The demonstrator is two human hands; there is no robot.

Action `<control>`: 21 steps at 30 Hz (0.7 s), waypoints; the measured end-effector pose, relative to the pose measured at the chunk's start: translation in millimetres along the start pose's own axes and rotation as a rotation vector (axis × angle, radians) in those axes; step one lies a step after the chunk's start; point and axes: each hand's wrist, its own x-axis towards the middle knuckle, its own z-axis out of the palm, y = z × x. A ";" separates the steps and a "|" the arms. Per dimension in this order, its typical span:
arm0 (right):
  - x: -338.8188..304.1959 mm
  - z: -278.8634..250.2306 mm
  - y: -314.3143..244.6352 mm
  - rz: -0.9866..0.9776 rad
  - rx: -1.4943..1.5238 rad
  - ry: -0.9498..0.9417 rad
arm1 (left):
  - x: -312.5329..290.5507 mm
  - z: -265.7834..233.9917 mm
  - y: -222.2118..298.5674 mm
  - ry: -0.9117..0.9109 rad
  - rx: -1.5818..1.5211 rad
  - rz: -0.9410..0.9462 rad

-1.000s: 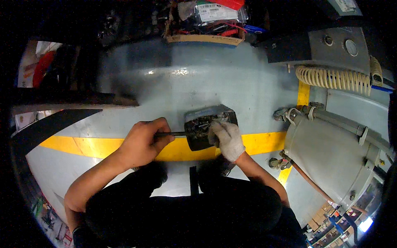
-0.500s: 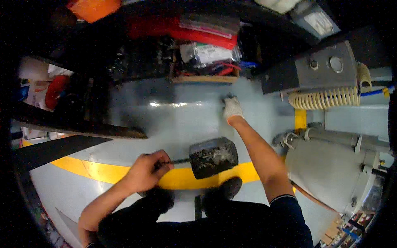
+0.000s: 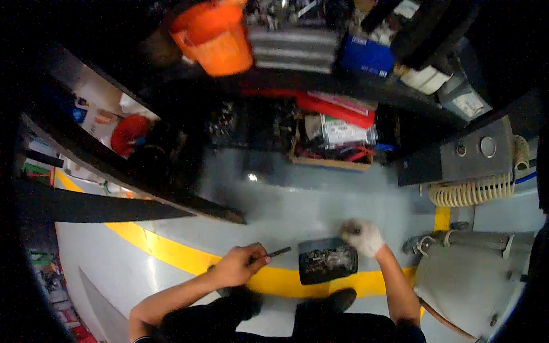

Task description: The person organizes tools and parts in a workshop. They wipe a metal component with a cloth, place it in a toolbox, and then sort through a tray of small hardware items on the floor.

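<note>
My bare left hand (image 3: 243, 266) is closed round the dark handle of a black dustpan (image 3: 309, 275), a short length of which sticks out toward the pan. Grey scraps and dark debris (image 3: 331, 260) lie in the pan, low above the floor. My right hand (image 3: 365, 237), in a white knitted glove, hovers at the pan's far right corner. Its fingers are curled round something dark, blurred and too small to name.
A cardboard box (image 3: 331, 163) of packets stands under the bench ahead. On the bench are an orange bin (image 3: 223, 48) and a blue box (image 3: 366, 55). A grey tank (image 3: 469, 286) and coiled hose (image 3: 472, 191) are at right. A yellow line (image 3: 171, 257) crosses the grey floor.
My gloved right hand has drawn back from the floor near the cardboard box to the dustpan's edge. The view has tilted up, showing more of the bench. My left hand keeps the handle.
</note>
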 end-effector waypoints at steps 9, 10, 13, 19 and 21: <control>-15.7 53.5 -22.9 -0.515 0.365 -0.197 | 33.5 16.9 74.6 -0.644 -0.161 0.334; -17.9 51.6 -76.1 -0.165 0.971 -0.415 | 36.7 18.3 86.3 -0.693 -0.160 0.356; -28.8 17.9 -151.1 0.245 1.383 -0.470 | 34.6 23.7 98.8 -0.164 0.332 1.018; -26.8 -22.3 -180.0 -0.339 1.084 -0.478 | 27.8 -4.5 123.6 0.065 0.738 1.114; -32.6 -20.6 -189.3 -0.302 1.001 -0.455 | 19.0 -6.1 123.0 0.114 0.821 1.164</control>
